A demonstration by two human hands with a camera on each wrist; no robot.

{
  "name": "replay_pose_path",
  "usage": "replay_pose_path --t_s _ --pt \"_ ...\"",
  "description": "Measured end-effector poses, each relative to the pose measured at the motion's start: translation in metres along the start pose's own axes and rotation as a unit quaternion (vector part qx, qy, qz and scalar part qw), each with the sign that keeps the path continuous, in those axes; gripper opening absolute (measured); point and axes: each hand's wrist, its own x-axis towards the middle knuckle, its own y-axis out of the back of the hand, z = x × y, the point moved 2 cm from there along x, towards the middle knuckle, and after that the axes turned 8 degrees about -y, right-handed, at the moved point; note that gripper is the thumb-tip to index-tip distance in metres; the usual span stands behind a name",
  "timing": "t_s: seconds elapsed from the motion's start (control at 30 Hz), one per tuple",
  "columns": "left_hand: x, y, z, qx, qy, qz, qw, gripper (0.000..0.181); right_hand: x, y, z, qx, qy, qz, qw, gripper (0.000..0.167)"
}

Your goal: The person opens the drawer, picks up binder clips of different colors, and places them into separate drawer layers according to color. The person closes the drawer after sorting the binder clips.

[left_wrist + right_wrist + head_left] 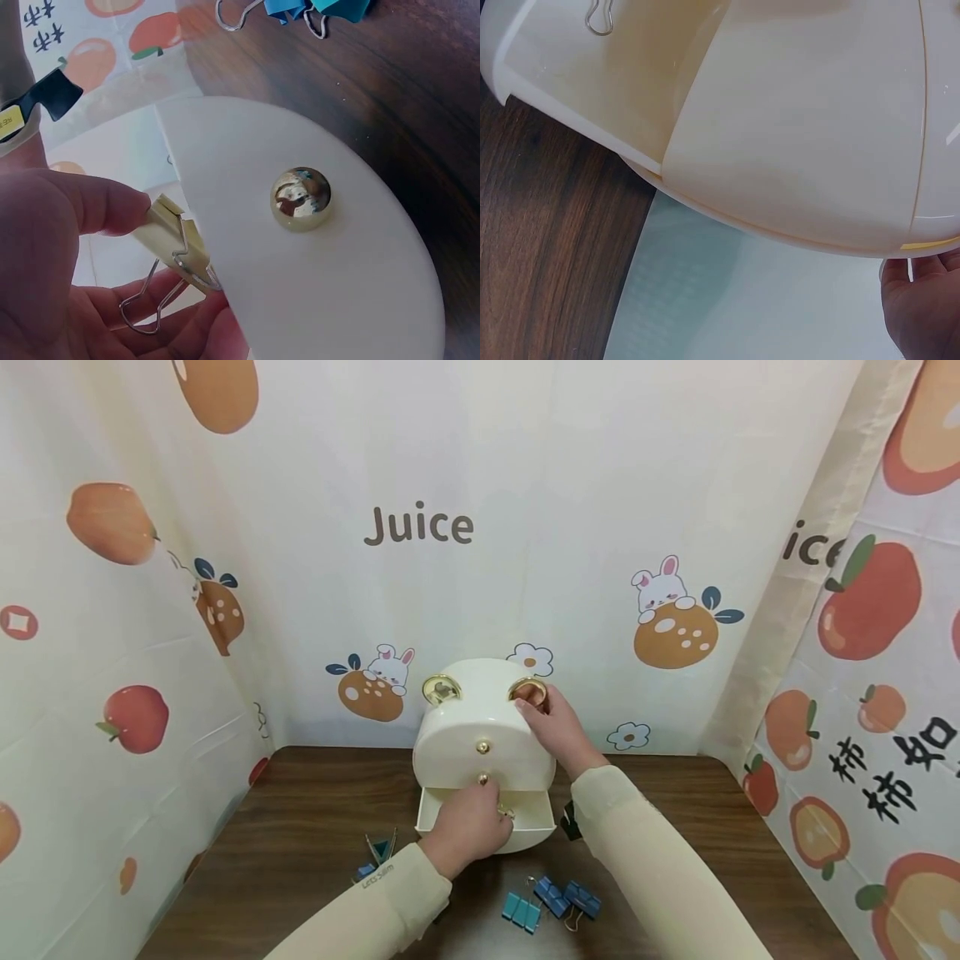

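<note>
A small white storage box [457, 752] with gold knobs stands on the table, its bottom drawer [536, 835] pulled out. Over that drawer is my left hand [468, 827]; in the left wrist view its thumb and fingers pinch a yellow binder clip [176, 236] behind the drawer front [330, 277] with its gold knob [300, 196]. My right hand [558, 727] grips the gold-rimmed round ear [527, 687] at the box's top right. The right wrist view shows fingers of that hand [930, 300] at the box's edge, and a wire clip handle [600, 19] in the drawer.
On the dark wooden table [330, 802], a teal binder clip [521, 912] and two blue binder clips [552, 896] lie in front of the box. More clips [381, 850] sit to the left, partly behind the left sleeve. A printed curtain [480, 593] hangs behind.
</note>
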Motion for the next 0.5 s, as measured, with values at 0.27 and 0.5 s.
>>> replay_pose_path --t_s 0.27,0.5 --pt "0.003 -0.010 -0.001 0.003 0.026 0.007 0.9996 0.017 0.000 0.000 0.001 -0.003 0.006 0.000 1.0000 0.048" --pt "0.007 -0.018 -0.002 0.008 0.041 0.007 0.9991 0.017 0.001 -0.001 0.000 0.000 0.007 0.003 1.0000 0.044"
